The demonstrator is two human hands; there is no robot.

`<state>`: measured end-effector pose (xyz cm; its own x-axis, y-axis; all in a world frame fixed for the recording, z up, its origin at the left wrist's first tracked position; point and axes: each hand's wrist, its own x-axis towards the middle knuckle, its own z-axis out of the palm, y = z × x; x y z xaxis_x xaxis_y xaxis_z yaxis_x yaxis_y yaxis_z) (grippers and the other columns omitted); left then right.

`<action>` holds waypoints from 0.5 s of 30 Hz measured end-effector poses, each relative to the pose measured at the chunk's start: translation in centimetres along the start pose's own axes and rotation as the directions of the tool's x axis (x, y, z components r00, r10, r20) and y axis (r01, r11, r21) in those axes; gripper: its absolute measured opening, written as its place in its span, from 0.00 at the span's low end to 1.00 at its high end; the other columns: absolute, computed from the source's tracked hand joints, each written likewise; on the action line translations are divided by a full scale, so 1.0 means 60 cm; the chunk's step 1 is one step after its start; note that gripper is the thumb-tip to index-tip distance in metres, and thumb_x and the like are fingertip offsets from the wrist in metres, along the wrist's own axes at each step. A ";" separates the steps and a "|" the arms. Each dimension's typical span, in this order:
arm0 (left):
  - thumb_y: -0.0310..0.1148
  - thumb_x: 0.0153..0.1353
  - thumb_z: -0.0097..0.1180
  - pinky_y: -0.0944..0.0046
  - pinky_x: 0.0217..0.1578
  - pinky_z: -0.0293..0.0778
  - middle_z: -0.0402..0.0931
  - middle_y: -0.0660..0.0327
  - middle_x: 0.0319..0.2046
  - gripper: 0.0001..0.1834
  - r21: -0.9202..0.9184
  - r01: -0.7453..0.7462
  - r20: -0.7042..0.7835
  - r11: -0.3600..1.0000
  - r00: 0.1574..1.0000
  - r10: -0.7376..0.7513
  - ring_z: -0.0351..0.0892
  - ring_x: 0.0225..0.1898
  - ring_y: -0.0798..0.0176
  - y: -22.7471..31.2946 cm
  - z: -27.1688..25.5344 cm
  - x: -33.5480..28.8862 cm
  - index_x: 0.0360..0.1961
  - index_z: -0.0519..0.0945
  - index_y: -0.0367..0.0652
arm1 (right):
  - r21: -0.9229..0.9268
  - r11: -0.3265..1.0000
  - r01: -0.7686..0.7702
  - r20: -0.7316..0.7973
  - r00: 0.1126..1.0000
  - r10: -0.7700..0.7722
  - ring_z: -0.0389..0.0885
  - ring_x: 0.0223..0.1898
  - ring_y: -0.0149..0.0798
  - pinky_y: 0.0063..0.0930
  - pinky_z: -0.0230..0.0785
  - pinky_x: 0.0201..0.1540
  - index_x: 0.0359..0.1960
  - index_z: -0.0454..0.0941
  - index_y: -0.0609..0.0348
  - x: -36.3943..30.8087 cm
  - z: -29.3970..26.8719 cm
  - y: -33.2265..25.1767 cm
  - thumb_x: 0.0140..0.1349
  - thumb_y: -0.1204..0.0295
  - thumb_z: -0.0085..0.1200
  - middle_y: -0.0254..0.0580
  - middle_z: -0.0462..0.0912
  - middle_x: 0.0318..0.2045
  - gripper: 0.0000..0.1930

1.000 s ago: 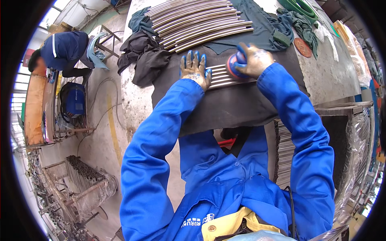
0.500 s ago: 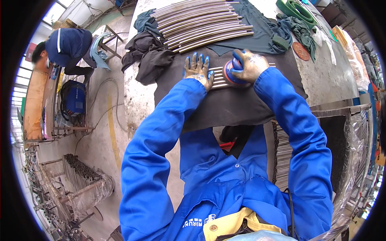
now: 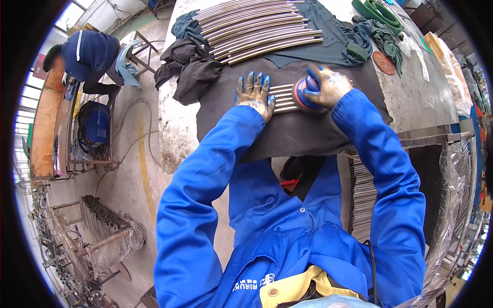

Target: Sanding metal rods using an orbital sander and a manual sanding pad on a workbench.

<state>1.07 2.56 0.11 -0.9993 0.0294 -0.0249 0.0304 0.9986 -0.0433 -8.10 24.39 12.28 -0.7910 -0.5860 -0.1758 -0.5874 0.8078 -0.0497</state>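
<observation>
Several thin metal rods lie side by side on a dark cloth spread over the table. My left hand, in a stained glove with blue fingertips, rests flat over the rods' left part, fingers stretched and slightly apart. My right hand, gloved alike, is wrapped round a round hand tool with a blue top and a reddish rim, which looks like a sander. The tool sits on the rods to the right of my left hand; its underside is hidden. The rods' right part is mostly covered by the tool and hand.
Beyond my hands lies a wide row of metal rods on green cloth. Bunched dark cloth, a reddish disc and a green belt roll flank it. A rack stands right; another person bends at the left.
My right hand and the round tool have slid a little to the right along the rods. My left hand has shifted slightly, still flat. The other person has moved slightly.
</observation>
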 end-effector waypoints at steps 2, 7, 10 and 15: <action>0.50 0.69 0.31 0.38 0.71 0.25 0.43 0.47 0.76 0.37 0.024 0.027 0.012 0.999 1.000 -0.027 0.35 0.77 0.41 -0.001 -0.004 0.006 0.75 0.50 0.43 | -0.013 1.000 0.020 0.012 1.000 -0.020 0.83 0.47 0.55 0.47 0.78 0.49 0.64 0.67 0.49 0.013 -0.009 -0.016 0.56 0.50 0.58 0.56 0.79 0.50 0.35; 0.51 0.68 0.32 0.35 0.70 0.25 0.43 0.46 0.75 0.38 0.024 0.070 0.021 0.997 0.997 -0.070 0.33 0.77 0.40 -0.008 -0.003 0.029 0.75 0.51 0.43 | -0.019 0.998 0.056 0.011 0.998 -0.056 0.84 0.47 0.54 0.46 0.78 0.49 0.64 0.67 0.49 0.038 -0.013 -0.024 0.56 0.50 0.58 0.56 0.79 0.50 0.35; 0.51 0.68 0.33 0.33 0.69 0.25 0.43 0.44 0.75 0.38 -0.004 0.083 0.020 0.997 0.996 -0.083 0.32 0.77 0.39 -0.014 -0.002 0.042 0.75 0.52 0.43 | -0.013 0.998 0.068 0.003 0.998 -0.068 0.84 0.47 0.54 0.46 0.78 0.49 0.64 0.67 0.49 0.053 -0.007 -0.023 0.56 0.50 0.58 0.56 0.79 0.50 0.35; 0.50 0.68 0.33 0.33 0.69 0.24 0.42 0.43 0.75 0.37 -0.006 0.097 0.027 0.995 0.995 -0.097 0.30 0.77 0.38 -0.018 -0.003 0.065 0.75 0.52 0.43 | 0.005 0.998 0.058 -0.074 0.996 -0.057 0.83 0.44 0.56 0.46 0.76 0.48 0.60 0.69 0.50 0.078 0.001 -0.020 0.51 0.51 0.61 0.53 0.79 0.45 0.35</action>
<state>-2.86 1.59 0.21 -0.9965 -0.0684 -0.0471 -0.0666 0.9970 -0.0398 -11.06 20.70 11.48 -0.7665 -0.6346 -0.0991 -0.6314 0.7727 -0.0650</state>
